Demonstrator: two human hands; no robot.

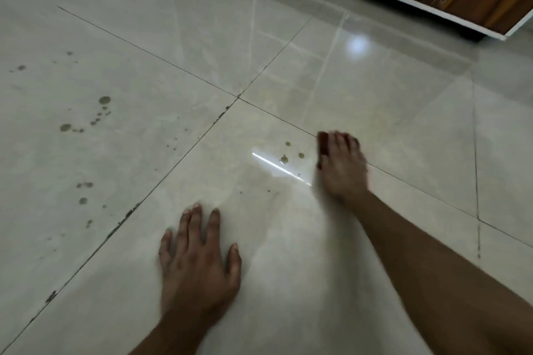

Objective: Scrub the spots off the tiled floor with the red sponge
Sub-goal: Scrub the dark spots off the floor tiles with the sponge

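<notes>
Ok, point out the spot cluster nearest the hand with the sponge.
The three brownish spots just left of the right hand gripping the red sponge, on the same tile. The other clusters lie on the far-left tile.

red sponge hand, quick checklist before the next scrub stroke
1. Grip: the right hand covers the red sponge; fingers blurred, grip firmness cannot tell.
2. Sponge flat on the tiled floor: cannot tell, mostly hidden.
3. Nearest spots within a short sweep, just left of the sponge: ok.
4. Support: the left hand lies flat on the tile, fingers spread: ok.
5. Floor spotless: not ok; far spots remain on the left tile.
</notes>
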